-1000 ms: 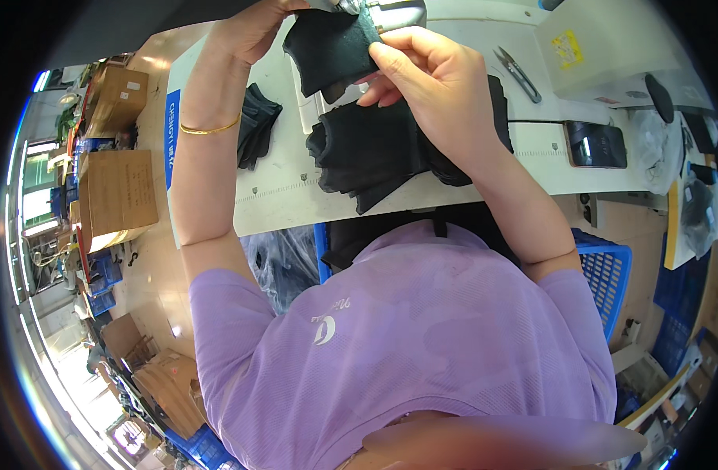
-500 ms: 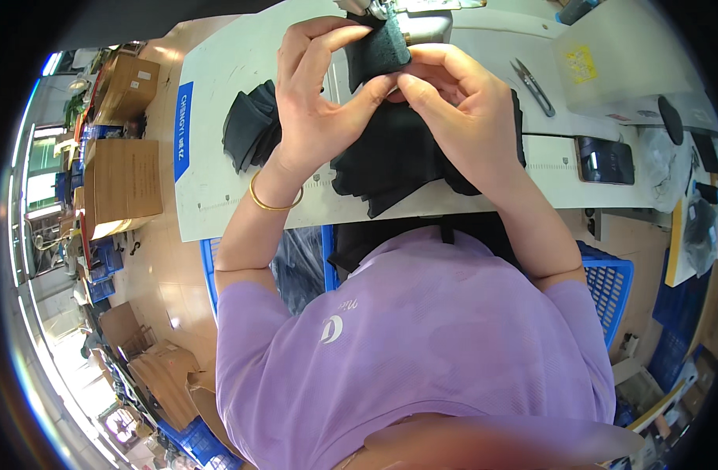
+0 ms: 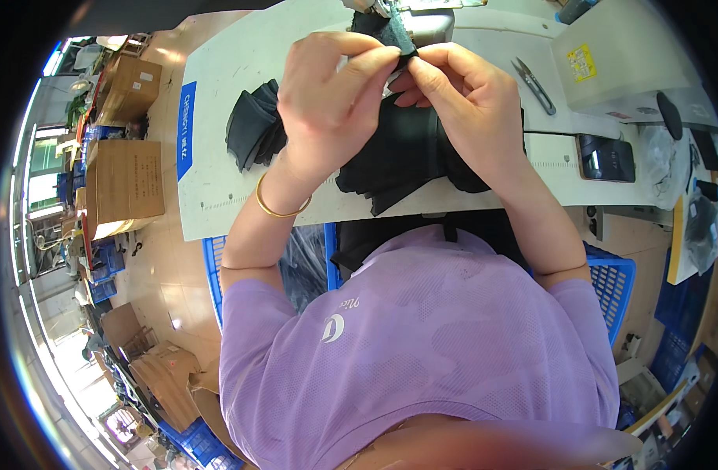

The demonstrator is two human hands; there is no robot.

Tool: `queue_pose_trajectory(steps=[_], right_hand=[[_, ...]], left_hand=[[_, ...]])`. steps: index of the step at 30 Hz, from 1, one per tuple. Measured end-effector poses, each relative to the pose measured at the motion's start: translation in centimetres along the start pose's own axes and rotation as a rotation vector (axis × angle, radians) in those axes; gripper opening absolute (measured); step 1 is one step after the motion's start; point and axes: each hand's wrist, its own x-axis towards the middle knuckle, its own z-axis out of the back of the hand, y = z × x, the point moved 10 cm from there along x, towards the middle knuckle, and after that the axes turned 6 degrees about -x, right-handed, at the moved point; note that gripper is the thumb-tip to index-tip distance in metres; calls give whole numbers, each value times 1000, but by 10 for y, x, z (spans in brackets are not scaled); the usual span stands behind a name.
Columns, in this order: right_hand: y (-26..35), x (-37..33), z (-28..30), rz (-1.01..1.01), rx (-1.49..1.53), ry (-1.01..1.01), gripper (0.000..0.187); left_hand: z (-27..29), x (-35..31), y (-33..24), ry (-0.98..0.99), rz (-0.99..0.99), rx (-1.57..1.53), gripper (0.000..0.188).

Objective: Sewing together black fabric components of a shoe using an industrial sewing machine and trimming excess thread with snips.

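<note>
Both hands meet at a small dark fabric piece (image 3: 392,33) at the sewing machine's needle area (image 3: 382,8). My left hand (image 3: 331,106) pinches the near edge of this piece between thumb and forefinger. Close beside it, my right hand (image 3: 472,102) grips the same edge with thumb and forefinger, its other fingers curled beneath. The far end of the fabric lies under the machine head. Below my hands, a stack of black fabric pieces (image 3: 394,153) rests on the white table (image 3: 257,200), partly hidden by my right hand. Another fanned black stack (image 3: 253,125) sits left of my left wrist.
Thread snips (image 3: 534,86) and a dark phone (image 3: 606,159) lie on the table at the right. A translucent bin (image 3: 625,63) stands behind them. Blue baskets (image 3: 612,286) are below the table edge. Cardboard boxes (image 3: 128,188) stand on the floor at left.
My left hand has closed from a spread arch to a pinch at the fabric's near edge. That edge is now bunched between both hands, and my right hand has shifted slightly.
</note>
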Motion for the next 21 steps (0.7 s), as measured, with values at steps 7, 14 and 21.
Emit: queue_pose_trajectory(steps=[7, 14, 21], right_hand=[[-1, 1, -2, -64, 88, 54, 18], [1, 2, -4, -49, 87, 76, 18], [1, 3, -4, -43, 94, 80, 19]], left_hand=[[-5, -3, -34, -2, -364, 225, 27], [-7, -2, -40, 49, -416, 275, 35], [-9, -5, -42, 84, -444, 313, 37]])
